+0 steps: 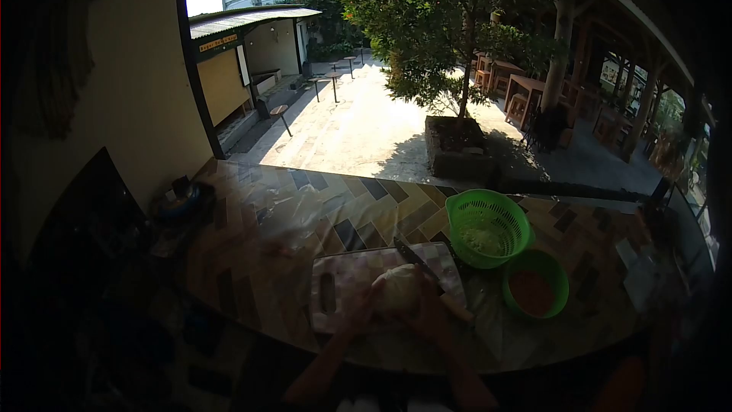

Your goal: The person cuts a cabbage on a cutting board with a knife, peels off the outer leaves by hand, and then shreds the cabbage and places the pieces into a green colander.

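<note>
Gripping with both hands, we are holding a pale round thing (396,288), perhaps a cabbage, over the cutting board (343,290). Our left hand (364,307) is closing its grip on the near left side of it, and our right hand (425,311) is clasping the right side. Shade is covering this whole near part of the view, so we are not making out single fingers, and we cannot tell just how firmly either grip is pressing.

We are seeing the pale round thing sitting on the board near its front edge, roughly at the middle of the tiled desk (290,221). A knife (418,259) is lying on the board just behind it, blade pointing away and to the left; its handle is running down toward our right hand, and we cannot tell whether the two are touching.

To the right, a green colander (488,227) is standing on the desk with something pale and shredded inside, too dim for us to identify. Just in front of it a smaller green bowl (535,282) is holding something reddish orange, also hard to make out.

At the far left of the desk a dark bowl (179,200) is sitting in deep shadow with contents we cannot read. Our forearms are running out of the bottom of the view, and the lens edge is blacking out the corners. Beyond the desk a sunlit courtyard with a tree (450,23) is glaring brightly.
</note>
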Motion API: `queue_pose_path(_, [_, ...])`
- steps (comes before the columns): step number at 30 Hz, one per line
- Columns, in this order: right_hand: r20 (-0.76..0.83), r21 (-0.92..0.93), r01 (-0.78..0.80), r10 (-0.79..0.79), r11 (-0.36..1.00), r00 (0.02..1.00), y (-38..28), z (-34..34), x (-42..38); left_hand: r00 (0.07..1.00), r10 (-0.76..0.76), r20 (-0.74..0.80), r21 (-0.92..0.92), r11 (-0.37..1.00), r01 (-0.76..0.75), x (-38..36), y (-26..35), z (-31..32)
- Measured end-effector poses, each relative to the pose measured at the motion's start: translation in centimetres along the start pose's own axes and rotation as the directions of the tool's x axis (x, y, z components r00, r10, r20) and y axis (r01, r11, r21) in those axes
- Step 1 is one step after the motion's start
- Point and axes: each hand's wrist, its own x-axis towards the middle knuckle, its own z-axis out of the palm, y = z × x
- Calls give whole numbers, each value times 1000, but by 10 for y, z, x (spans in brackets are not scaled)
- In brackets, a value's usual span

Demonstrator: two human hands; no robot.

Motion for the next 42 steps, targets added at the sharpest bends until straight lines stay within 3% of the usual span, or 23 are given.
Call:
queue_pose_path(1, [16,35,-39,38,999,999,1,1,-3,1000,3,6,18,1000,-3,2,-3,-2])
queue_pose_path(4, [9,-147,22,-21,989,1000,-4,1,-3,1000,19,-13,76,997,-18,10,-23,-5])
queue_pose_path(7, [-11,-193,-51,50,980,999,-7,9,-1,997,56,-60,108,993,-49,17,-43,-6])
queue_pose_path(9, [-11,-70,-46,45,996,999,4,9,-2,997,71,-21,60,996,-69,21,-58,-12])
queue_pose_path(12, [-23,81,-28,30,996,999,10,4,-4,967,250,57,-82,966,-245,24,-73,-16])
queue_pose_path(15, [25,330,-99,96,939,995,3,-4,-1,974,185,130,-425,898,-114,23,-79,-20])
queue_pose_path(18, [164,588,-275,221,760,961,-4,-12,4,815,556,163,-48,830,-556,27,-65,-28])
queue_pose_path(21, [344,674,-451,292,585,893,9,-3,5,845,513,149,-428,804,-413,21,-48,-6])
queue_pose_path(22, [404,675,-504,302,538,864,12,0,5,816,528,236,-436,808,-397,27,-51,-11])
queue_pose_path(25, [410,582,-597,435,551,802,-13,-9,7,844,478,243,-438,831,-344,28,-54,-16])
queue_pose_path(28, [357,469,-572,449,673,819,7,0,6,878,412,245,-451,850,-273,28,-54,-15])
queue_pose_path(31, [36,310,-391,400,867,916,-2,-4,5,899,380,219,-328,896,-299,22,-45,-15])
queue_pose_path(34, [-106,440,-244,320,864,941,-33,-21,16,903,371,216,-337,897,-288,21,-42,-13])
queue_pose_path(37, [-21,429,-166,193,888,981,-25,-33,20,897,390,207,-366,881,-299,17,-39,-11])
queue_pose_path(40, [-36,355,-89,109,931,993,-27,-45,24,874,433,219,-302,882,-361,19,-41,-11])
queue_pose_path(42, [-108,255,61,-34,965,994,-15,-41,23,870,437,228,-315,879,-359,20,-43,-11])
